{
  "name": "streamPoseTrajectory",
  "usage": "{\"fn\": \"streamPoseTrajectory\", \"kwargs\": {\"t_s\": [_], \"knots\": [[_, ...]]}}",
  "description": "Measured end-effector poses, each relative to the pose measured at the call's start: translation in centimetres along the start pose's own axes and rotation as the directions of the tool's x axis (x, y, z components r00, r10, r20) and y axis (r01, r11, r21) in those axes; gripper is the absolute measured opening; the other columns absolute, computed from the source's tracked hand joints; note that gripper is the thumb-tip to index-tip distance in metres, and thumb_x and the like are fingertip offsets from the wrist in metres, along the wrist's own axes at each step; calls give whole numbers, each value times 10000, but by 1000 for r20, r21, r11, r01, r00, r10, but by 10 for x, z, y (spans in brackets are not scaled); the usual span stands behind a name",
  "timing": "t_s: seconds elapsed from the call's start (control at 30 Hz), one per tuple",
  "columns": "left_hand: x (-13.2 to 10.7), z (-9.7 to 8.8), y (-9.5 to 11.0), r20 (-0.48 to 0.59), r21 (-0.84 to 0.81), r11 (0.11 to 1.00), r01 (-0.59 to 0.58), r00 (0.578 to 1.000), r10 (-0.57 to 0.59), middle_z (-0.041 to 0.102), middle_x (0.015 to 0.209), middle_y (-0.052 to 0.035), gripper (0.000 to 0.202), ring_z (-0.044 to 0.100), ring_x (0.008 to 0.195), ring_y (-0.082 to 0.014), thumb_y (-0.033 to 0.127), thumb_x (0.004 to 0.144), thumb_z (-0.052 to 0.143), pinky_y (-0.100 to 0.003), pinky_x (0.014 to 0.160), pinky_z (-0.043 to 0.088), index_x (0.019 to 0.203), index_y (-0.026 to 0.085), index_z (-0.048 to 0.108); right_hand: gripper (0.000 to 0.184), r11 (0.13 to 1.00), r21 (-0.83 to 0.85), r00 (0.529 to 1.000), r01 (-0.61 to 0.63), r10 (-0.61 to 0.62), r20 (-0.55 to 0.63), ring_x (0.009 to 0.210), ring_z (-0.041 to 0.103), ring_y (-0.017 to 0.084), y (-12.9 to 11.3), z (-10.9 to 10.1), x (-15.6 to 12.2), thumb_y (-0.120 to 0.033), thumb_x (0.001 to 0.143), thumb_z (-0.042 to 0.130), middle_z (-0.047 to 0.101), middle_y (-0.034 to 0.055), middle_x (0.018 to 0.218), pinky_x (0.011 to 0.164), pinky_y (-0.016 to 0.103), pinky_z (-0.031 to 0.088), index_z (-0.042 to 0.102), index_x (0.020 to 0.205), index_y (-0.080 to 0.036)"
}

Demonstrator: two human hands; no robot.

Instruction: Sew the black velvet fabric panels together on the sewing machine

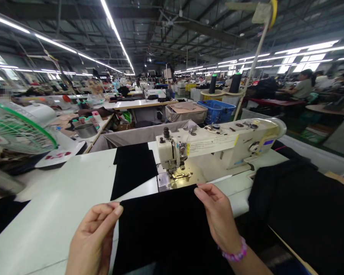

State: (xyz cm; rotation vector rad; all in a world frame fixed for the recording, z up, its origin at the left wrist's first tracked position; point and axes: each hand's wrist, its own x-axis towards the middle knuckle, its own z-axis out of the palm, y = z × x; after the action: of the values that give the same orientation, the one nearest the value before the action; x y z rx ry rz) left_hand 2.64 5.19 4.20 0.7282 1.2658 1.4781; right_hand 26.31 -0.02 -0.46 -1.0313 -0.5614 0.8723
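A piece of black fabric [163,233] is stretched between my two hands in front of the sewing machine [206,143]. My left hand [94,236] pinches its upper left corner between thumb and fingers. At the upper right corner, my right hand [218,214] pinches the cloth the same way; a beaded bracelet [235,252] circles that wrist. The fabric's top edge runs just short of the needle plate [164,181] and the presser foot area. Flat on the table left of the machine head lies another black fabric piece [134,168]. The lower part of the held cloth runs out of view.
A green-rimmed fan [20,128] stands on the left beside the pale worktable [83,183]. More black fabric [306,206] is heaped at right. Behind the machine are a blue basket [219,111], thread cones [213,84] and a slanted pole [253,68]. People sit at far right.
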Motion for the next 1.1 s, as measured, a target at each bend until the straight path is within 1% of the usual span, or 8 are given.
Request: {"fn": "streamPoseTrajectory", "kwargs": {"t_s": [0.47, 0.6, 0.67, 0.73, 0.83, 0.93, 1.0, 1.1], "knots": [[2, -5, -5, 14, 21, 1000, -17, 1000, 16, 652, 723, 45, 460, 606, 798, -91, 265, 333, 957, -80, 746, 512, 550, 186, 560, 259, 999, -15, 999, 51, -50, 3, 734, 579, 152, 0, 5, 3, -394, 717, 842, 653, -9, 737, 726, 285, 497, 676, 769, -201], [10, -12, 11, 71, 103, 981, -164, 985, 157, 698, 782, 42, 456, 616, 831, -122, 314, 447, 941, -144, 726, 495, 609, 198, 531, 226, 996, -75, 990, 53, -42, 135, 799, 603, 165, -6, 2, -1, -322, 745, 794, 640, -6, 818, 747, 276, 510, 633, 861, -212], [16, -10, 36, 133, 220, 928, -302, 951, 278, 719, 834, 40, 418, 622, 829, -138, 337, 541, 907, -185, 709, 474, 641, 200, 525, 176, 983, -167, 962, 74, -26, 273, 801, 605, 162, -10, 0, -11, -254, 775, 733, 626, -6, 838, 741, 267, 512, 601, 883, -215], [24, 3, 63, 284, 369, 819, -439, 893, 350, 728, 864, 20, 350, 631, 808, -157, 335, 625, 857, -226, 706, 456, 659, 199, 536, 146, 944, -291, 918, 159, -33, 394, 777, 598, 153, -8, -3, -28, -169, 778, 671, 605, -16, 821, 733, 255, 507, 574, 874, -222], [43, 39, 78, 620, 487, 613, -622, 740, 259, 697, 762, -5, 217, 617, 723, -170, 244, 675, 774, -261, 694, 441, 658, 204, 561, 179, 855, -393, 849, 339, -97, 520, 739, 590, 142, 9, -12, -53, -96, 766, 612, 590, -25, 794, 707, 237, 499, 565, 871, -234], [70, 80, 41, 800, 537, 457, -709, 600, -10, 602, 619, 33, 141, 531, 609, -150, 107, 662, 655, -252, 598, 376, 632, 210, 563, 149, 760, -373, 755, 532, -227, 615, 692, 594, 145, 34, -23, -65, -85, 831, 560, 595, -11, 762, 647, 238, 501, 560, 838, -234], [86, 98, -1, 813, 541, 460, -704, 578, -70, 561, 566, 50, 165, 499, 569, -136, 68, 625, 628, -248, 568, 346, 590, 207, 549, 171, 670, -345, 675, 658, -322, 663, 683, 614, 155, 46, -32, -63, -72, 880, 521, 611, 2, 751, 632, 247, 519, 571, 857, -235], [98, 107, -57, 811, 541, 477, -692, 580, -78, 537, 553, 58, 182, 478, 552, -125, 64, 606, 623, -247, 557, 335, 575, 209, 517, 261, 506, -332, 549, 796, -371, 749, 744, 663, 181, 51, -46, -52, -32, 901, 485, 674, 43, 827, 671, 269, 571, 608, 1026, -226]]}}
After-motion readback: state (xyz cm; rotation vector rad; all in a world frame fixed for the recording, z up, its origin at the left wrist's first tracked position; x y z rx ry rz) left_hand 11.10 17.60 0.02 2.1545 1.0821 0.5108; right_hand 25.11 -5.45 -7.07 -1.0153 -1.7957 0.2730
